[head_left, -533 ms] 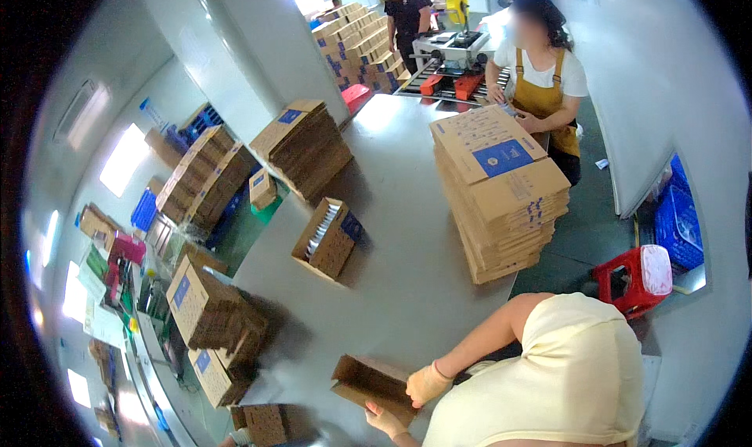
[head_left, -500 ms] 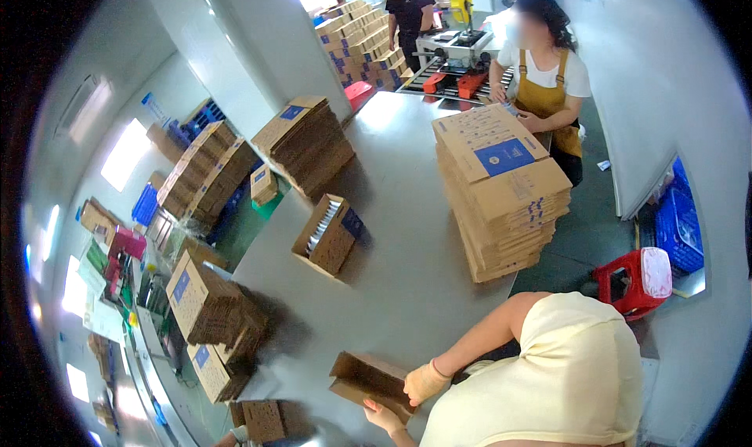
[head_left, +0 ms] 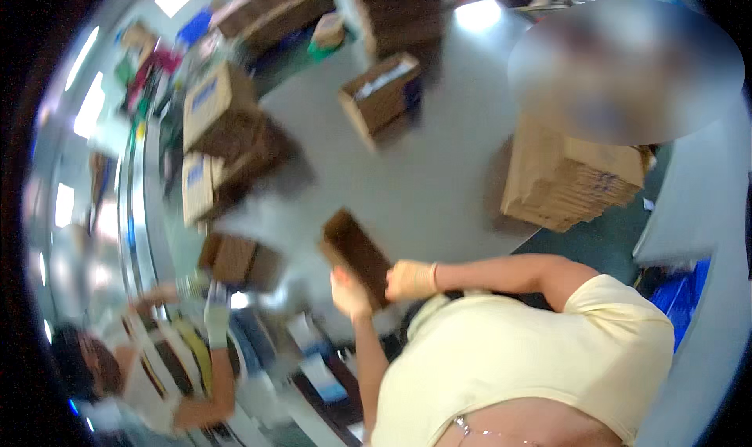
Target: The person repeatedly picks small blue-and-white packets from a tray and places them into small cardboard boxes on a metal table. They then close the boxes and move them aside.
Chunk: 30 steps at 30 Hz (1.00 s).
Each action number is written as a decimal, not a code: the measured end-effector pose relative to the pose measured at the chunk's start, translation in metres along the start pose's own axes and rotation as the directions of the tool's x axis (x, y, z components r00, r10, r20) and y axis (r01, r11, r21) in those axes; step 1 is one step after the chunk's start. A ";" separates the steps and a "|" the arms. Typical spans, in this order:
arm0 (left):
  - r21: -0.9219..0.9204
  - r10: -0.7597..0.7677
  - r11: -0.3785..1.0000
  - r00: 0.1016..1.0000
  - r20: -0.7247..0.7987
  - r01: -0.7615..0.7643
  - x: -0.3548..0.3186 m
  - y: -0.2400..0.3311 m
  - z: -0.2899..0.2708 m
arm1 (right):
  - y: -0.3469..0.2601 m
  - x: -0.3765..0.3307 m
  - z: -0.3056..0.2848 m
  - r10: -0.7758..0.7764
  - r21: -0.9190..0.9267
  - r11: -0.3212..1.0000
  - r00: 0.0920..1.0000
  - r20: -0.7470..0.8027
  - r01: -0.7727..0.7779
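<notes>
My left hand (head_left: 350,294) is closed on the near left side of an open brown cardboard box (head_left: 356,251), fingers against its wall. My right hand (head_left: 411,280), which seems covered by a thin pale glove, grips the near right end of the same box. The box slants over the grey table (head_left: 439,188), its opening facing up and its inside dark. Whether its bottom touches the table I cannot tell. Blur hides the fingertips of both hands.
Beyond stands an open carton (head_left: 381,94) with white items inside. To the right is a tall stack of flattened cartons (head_left: 564,173); more carton stacks (head_left: 219,110) line the left edge. At lower left, a co-worker (head_left: 172,361) with gloved hands is by a small brown box (head_left: 229,257).
My view has swung downward, bringing the left co-worker into sight and the stacks higher in the picture. Both hands stay on the box, which now lies at a steeper slant.
</notes>
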State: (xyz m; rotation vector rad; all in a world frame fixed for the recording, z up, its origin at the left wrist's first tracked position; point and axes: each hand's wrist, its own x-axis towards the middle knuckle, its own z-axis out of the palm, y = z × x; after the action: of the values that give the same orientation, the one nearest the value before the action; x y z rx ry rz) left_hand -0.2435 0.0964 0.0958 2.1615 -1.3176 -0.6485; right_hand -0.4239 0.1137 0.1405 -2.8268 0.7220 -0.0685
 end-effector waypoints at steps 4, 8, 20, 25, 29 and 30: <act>-0.802 -0.032 0.572 0.981 0.189 0.173 0.045 -0.060 0.033 | 0.008 0.013 -0.005 -0.052 -0.160 0.985 0.995 0.088 0.065; -0.394 -0.024 0.919 0.999 0.025 0.031 0.049 -0.071 0.034 | 0.003 0.023 -0.012 -0.041 -0.113 0.992 0.982 0.182 0.062; -0.073 0.191 0.980 0.973 0.131 -0.183 0.030 -0.061 0.039 | 0.004 0.011 0.012 -0.030 0.081 0.996 0.987 -0.156 0.043; -0.598 0.145 0.750 0.813 0.565 0.282 0.068 -0.080 0.051 | 0.012 0.017 0.033 -0.179 -0.026 0.984 0.981 -0.073 0.177; -0.495 -0.135 0.823 0.943 0.304 0.278 0.027 -0.065 0.042 | 0.006 0.011 0.018 -0.001 0.166 0.986 0.999 -0.054 0.009; -0.420 -0.126 0.887 0.977 0.175 0.189 0.016 -0.060 0.039 | 0.006 0.011 0.029 0.082 0.244 0.968 0.993 -0.083 -0.059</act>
State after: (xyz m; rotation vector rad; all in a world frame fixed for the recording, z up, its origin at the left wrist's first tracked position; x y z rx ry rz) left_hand -0.2220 0.0980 0.0253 1.8869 -0.9515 -1.0717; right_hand -0.4139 0.1089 0.1103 -2.5773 0.7763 -0.2587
